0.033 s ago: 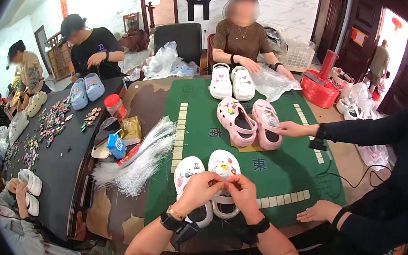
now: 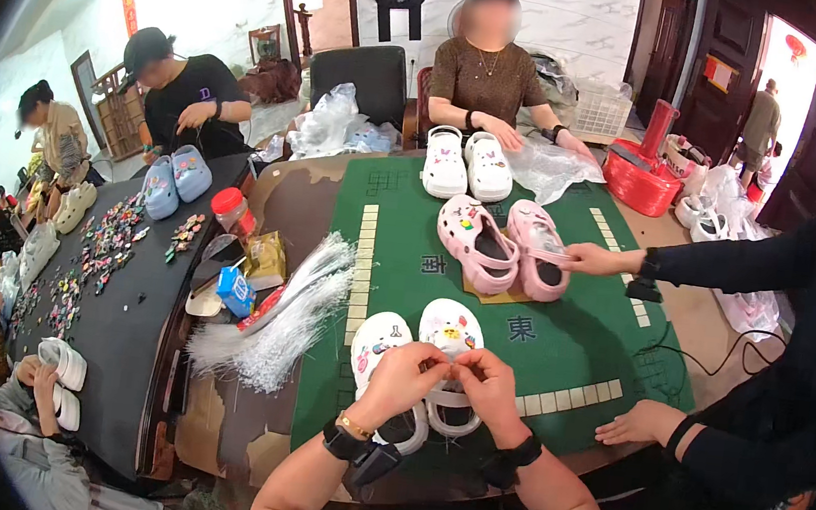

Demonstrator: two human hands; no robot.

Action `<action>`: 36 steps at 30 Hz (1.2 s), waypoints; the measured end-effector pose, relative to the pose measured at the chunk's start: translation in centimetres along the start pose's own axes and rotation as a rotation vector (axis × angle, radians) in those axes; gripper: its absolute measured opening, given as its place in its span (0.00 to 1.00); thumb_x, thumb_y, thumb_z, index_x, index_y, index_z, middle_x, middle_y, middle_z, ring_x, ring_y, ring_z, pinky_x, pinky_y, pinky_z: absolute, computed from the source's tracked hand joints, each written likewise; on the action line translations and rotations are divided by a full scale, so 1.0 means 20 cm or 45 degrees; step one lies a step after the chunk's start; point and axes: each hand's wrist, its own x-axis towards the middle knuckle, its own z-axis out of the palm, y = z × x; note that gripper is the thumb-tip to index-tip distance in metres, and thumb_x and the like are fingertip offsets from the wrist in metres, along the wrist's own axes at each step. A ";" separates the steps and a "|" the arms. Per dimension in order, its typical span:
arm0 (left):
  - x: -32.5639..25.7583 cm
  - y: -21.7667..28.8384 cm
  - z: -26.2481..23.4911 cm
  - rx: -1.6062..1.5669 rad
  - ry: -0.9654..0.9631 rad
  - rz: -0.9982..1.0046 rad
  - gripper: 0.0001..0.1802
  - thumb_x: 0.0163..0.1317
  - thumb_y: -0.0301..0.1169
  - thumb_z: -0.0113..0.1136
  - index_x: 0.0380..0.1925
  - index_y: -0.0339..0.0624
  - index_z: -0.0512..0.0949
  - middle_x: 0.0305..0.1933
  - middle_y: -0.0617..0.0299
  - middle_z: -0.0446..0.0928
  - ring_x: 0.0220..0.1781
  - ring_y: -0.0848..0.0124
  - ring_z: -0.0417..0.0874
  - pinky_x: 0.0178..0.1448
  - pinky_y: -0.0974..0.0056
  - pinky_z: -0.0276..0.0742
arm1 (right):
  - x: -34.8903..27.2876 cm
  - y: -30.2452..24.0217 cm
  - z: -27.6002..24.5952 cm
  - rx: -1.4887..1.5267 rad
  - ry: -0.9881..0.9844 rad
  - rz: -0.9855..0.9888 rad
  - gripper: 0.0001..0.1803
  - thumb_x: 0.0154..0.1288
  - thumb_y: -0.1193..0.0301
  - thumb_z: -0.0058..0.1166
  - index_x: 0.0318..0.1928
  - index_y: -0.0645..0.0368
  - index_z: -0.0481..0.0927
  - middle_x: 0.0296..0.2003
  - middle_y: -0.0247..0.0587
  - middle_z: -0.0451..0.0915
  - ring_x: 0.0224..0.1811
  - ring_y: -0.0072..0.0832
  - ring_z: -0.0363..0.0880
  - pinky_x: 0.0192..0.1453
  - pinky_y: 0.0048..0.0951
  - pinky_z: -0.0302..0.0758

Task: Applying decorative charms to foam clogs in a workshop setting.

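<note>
A pair of white clogs with colourful charms stands in front of me, the left clog [image 2: 380,338] beside the right clog [image 2: 451,326]. Over their openings my left hand [image 2: 406,376] and my right hand [image 2: 483,390] meet, thumbs and fingertips pinched together. Whatever lies between the fingertips is too small to make out. The hands partly cover both shoes, and the right clog's strap [image 2: 450,399] shows just under the fingers. Left of the clogs lies a bundle of thin clear plastic strands [image 2: 284,327].
Pink clogs [image 2: 477,248] stand on the green mat [image 2: 568,349], a co-worker's hand [image 2: 589,260] touching one. Another hand of that person [image 2: 638,423] rests at the right. White clogs [image 2: 447,164] stand farther back. A red-lidded jar [image 2: 231,210] and a blue box [image 2: 236,291] sit left.
</note>
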 end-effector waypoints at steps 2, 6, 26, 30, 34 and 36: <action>0.01 0.00 0.00 -0.012 0.012 0.034 0.08 0.58 0.29 0.63 0.33 0.35 0.82 0.27 0.58 0.83 0.28 0.73 0.83 0.34 0.67 0.77 | -0.01 -0.03 0.00 0.012 -0.002 0.002 0.03 0.65 0.78 0.55 0.39 0.63 0.79 0.32 0.32 0.82 0.35 0.16 0.79 0.41 0.20 0.76; -0.01 0.00 0.00 -0.013 -0.037 0.038 0.08 0.58 0.30 0.63 0.31 0.35 0.82 0.24 0.60 0.81 0.24 0.78 0.79 0.30 0.70 0.74 | -0.02 -0.01 -0.01 0.036 -0.007 -0.018 0.04 0.65 0.78 0.54 0.40 0.64 0.79 0.32 0.33 0.82 0.35 0.17 0.80 0.42 0.21 0.76; -0.03 -0.01 0.02 0.033 0.035 0.104 0.08 0.57 0.30 0.62 0.31 0.35 0.81 0.26 0.56 0.80 0.25 0.69 0.80 0.31 0.66 0.74 | -0.03 -0.05 0.02 -0.030 -0.039 0.001 0.02 0.63 0.77 0.56 0.36 0.62 0.78 0.30 0.29 0.81 0.32 0.14 0.77 0.37 0.18 0.73; -0.03 -0.02 0.03 0.076 0.044 0.135 0.08 0.57 0.30 0.61 0.30 0.36 0.81 0.26 0.55 0.80 0.26 0.65 0.80 0.32 0.64 0.75 | -0.03 -0.04 0.02 -0.025 -0.029 0.014 0.02 0.63 0.77 0.56 0.36 0.63 0.78 0.29 0.29 0.80 0.31 0.13 0.76 0.36 0.18 0.73; -0.03 -0.03 0.03 0.116 0.038 0.154 0.08 0.57 0.30 0.61 0.30 0.36 0.81 0.28 0.54 0.80 0.27 0.64 0.81 0.33 0.63 0.75 | -0.03 -0.03 0.02 -0.048 -0.030 0.035 0.02 0.63 0.77 0.57 0.36 0.63 0.79 0.29 0.29 0.81 0.31 0.13 0.77 0.36 0.18 0.73; -0.04 -0.04 0.03 0.123 0.042 0.158 0.08 0.57 0.30 0.61 0.31 0.36 0.81 0.28 0.54 0.80 0.27 0.63 0.81 0.33 0.63 0.75 | -0.03 -0.02 0.02 -0.050 -0.038 0.041 0.02 0.63 0.77 0.57 0.36 0.63 0.79 0.29 0.29 0.81 0.31 0.14 0.77 0.36 0.18 0.73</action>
